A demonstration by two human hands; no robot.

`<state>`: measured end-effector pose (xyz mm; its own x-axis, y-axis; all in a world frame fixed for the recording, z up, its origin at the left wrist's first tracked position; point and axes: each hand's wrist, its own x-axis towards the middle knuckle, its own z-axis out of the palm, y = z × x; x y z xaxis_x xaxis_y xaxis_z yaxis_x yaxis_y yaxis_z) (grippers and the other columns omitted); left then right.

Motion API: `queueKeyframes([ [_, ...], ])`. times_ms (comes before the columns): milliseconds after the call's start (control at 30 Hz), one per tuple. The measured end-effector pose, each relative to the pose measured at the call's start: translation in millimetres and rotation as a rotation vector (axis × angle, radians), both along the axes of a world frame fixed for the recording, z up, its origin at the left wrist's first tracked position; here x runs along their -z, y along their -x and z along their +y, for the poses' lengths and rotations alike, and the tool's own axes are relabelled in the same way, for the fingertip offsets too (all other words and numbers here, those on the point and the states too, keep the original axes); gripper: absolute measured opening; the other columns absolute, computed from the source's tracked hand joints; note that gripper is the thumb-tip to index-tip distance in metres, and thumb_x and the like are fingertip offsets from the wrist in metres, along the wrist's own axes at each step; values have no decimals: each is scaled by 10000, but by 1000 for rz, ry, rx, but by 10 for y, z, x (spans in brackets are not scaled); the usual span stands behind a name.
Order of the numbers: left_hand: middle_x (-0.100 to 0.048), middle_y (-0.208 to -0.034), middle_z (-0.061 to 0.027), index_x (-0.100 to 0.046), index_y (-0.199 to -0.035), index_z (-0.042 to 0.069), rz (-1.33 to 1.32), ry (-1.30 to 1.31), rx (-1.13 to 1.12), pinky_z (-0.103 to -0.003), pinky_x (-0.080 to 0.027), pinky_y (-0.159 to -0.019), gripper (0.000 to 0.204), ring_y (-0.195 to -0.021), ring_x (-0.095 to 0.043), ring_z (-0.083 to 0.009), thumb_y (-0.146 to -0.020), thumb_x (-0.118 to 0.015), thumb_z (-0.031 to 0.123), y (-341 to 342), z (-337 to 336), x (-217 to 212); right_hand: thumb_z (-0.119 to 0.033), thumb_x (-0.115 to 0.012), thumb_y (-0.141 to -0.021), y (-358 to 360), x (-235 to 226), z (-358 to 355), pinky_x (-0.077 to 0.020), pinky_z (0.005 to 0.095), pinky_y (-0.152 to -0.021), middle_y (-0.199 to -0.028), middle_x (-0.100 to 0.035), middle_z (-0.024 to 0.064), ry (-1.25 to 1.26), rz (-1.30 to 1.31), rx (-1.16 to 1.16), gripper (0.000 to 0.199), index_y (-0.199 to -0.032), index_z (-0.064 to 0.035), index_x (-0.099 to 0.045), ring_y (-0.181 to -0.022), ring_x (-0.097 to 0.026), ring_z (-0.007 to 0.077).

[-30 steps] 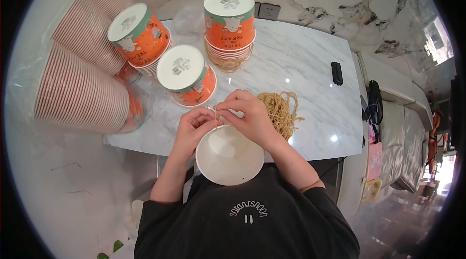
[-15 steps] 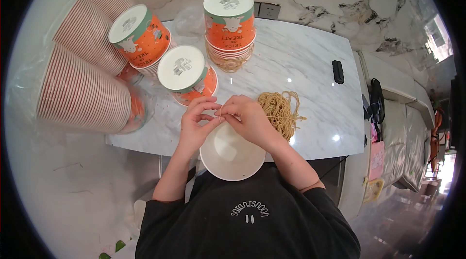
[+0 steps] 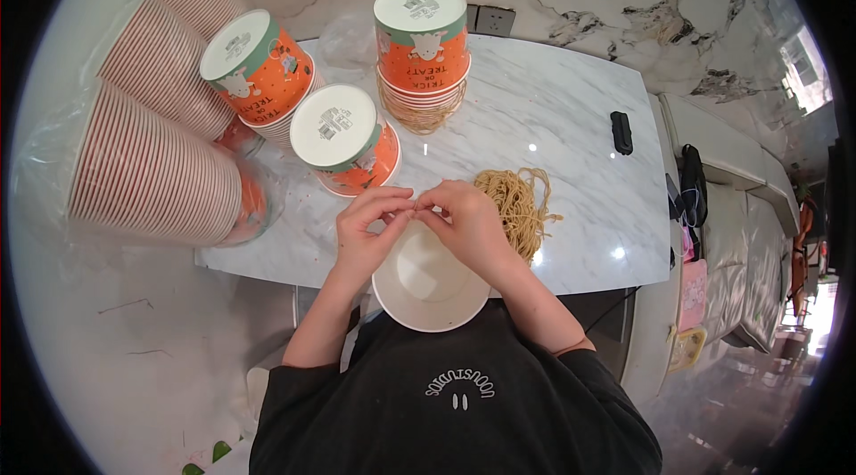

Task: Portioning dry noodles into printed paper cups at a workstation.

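Note:
A white-lined paper bucket (image 3: 432, 290) sits at the table's near edge against my body, its open mouth toward me. Over its far rim my left hand (image 3: 369, 224) and my right hand (image 3: 467, 222) meet, fingertips pinched together. Between them is a thin piece of cord, mostly hidden by the fingers. Just beyond my right hand lies a loose bundle of tan cord (image 3: 517, 208). To the far left of my left hand stands an upside-down orange and green paper bucket (image 3: 343, 136).
Upside-down stacked buckets (image 3: 423, 52) with cord loops round their lower rims stand at the back; another stack (image 3: 260, 74) leans at the left. Tall bagged bucket stacks (image 3: 152, 163) fill the far left. A black object (image 3: 621, 133) lies on the marble table (image 3: 571, 172) at right.
My hands have shifted slightly right and toward me, and the fingertips have drawn together. The cord strand visible between them earlier is now mostly covered. The bucket has moved slightly right.

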<state>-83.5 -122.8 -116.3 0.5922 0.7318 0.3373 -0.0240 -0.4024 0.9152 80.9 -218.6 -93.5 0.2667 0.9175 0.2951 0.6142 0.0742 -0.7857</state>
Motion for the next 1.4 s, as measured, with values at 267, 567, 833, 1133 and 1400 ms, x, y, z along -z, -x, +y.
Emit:
queueKeyframes([
  [267,-656,-1059,-78,-696,-853,15,-125,151,238,-251,-502,-750,90,-870,-616,-120,-795,-732,-43,54,141,118,-65,-756,-831,-13,-161,-55,-528,321,-674,-821,-671,88,112,165,-77,110,-930,-33,-721,-727,-654,206],
  [567,-634,-1014,-57,-701,-838,21,14,52,232,-271,-467,-781,78,-893,-598,-140,-784,-754,2,13,158,11,-52,-738,-838,-22,-181,-56,-555,322,-727,-855,-677,90,121,204,-90,111,-943,-26,-716,-770,-698,207],
  [833,-690,-1048,-75,-739,-875,-5,96,415,99,-273,-497,-866,58,-957,-643,-136,-859,-724,48,55,42,-57,-59,-733,-840,84,-250,-63,-560,324,-700,-858,-665,87,142,36,6,83,-898,-22,-685,-764,-705,211],
  [1133,-651,-1162,-69,-760,-912,-21,13,649,21,-262,-498,-883,88,-1013,-632,-119,-886,-743,61,113,24,-25,-81,-718,-846,189,-205,-73,-571,367,-667,-885,-666,107,96,189,-1,105,-939,-33,-713,-730,-710,263],
  [1400,-626,-1205,-53,-755,-951,8,25,677,35,-250,-499,-879,84,-1000,-626,-99,-866,-757,3,148,19,-7,-22,-728,-860,149,-140,-61,-560,299,-695,-904,-700,110,110,194,-26,157,-1015,1,-742,-760,-693,204],
])
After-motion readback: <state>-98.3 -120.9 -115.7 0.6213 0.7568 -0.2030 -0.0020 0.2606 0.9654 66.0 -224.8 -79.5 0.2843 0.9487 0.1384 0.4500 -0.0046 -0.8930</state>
